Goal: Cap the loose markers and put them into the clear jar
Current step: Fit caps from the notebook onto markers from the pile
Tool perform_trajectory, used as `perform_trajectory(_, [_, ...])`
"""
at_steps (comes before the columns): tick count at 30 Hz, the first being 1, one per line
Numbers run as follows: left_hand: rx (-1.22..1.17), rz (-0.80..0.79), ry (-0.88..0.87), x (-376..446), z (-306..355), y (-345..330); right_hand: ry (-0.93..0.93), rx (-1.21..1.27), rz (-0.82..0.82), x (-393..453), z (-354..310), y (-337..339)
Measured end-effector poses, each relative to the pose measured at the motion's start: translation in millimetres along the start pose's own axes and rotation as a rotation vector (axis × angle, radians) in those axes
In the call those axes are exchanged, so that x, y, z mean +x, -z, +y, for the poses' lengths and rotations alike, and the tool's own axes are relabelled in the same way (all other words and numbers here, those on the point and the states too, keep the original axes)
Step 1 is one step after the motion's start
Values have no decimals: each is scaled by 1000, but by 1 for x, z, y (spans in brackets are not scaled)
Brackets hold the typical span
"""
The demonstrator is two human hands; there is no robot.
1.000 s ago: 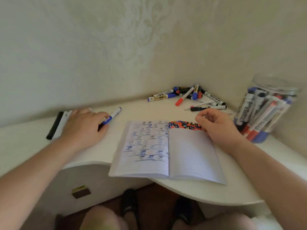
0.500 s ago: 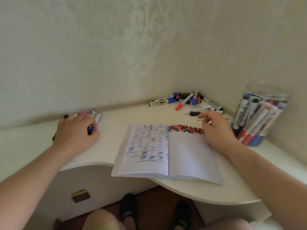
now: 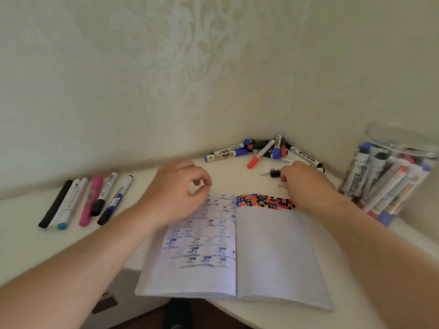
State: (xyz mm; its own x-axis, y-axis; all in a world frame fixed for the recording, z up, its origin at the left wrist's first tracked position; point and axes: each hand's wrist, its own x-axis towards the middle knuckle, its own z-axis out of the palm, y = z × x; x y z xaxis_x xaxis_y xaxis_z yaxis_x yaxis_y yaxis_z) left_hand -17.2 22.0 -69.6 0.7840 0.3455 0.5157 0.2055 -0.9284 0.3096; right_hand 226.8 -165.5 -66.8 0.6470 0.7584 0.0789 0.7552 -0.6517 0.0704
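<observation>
A pile of loose markers lies in the desk's back corner. My right hand reaches to the pile's near edge, thumb and fingers closing on a marker whose black cap sticks out to the left. My left hand hovers over the top of the notebook's left page, fingers loosely curled, holding nothing. The clear jar stands at the right, packed with capped markers. A row of markers lies side by side at the left of the desk.
An open notebook with ink marks lies in the middle of the white desk, overhanging its curved front edge. Walls close off the back and right side. The floor shows below the desk edge.
My left hand let go of the blue marker, left it in the row at the left and moved right over the notebook. My right hand reached further into the pile.
</observation>
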Motion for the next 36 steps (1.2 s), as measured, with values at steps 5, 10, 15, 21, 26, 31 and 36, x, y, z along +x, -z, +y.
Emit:
perform_trajectory(5, [-170,-226,-11,49,33,-30,192,677,399,-24,-8,12])
perform_trajectory(10, [-402,-278,-105,71,51,-59,49,1624,420,-23,-19,18])
perform_trajectory(15, [-289,-204,-119,70,42,-77,-77,1632,406,-16,-18,10])
perform_trajectory(21, [-351,-210,-92,65,35,-68,-120,1935,189,-9,-26,11])
perform_trajectory(26, [-449,-152,-82,68,31,-65,-109,1907,90,-6,-23,9])
perform_trajectory(31, [-957,-47,154,75,31,-65,85,1369,-10,-11,-12,8])
perform_trajectory(36, [-1017,-103,146,74,40,-66,222,1361,-128,-14,-25,6])
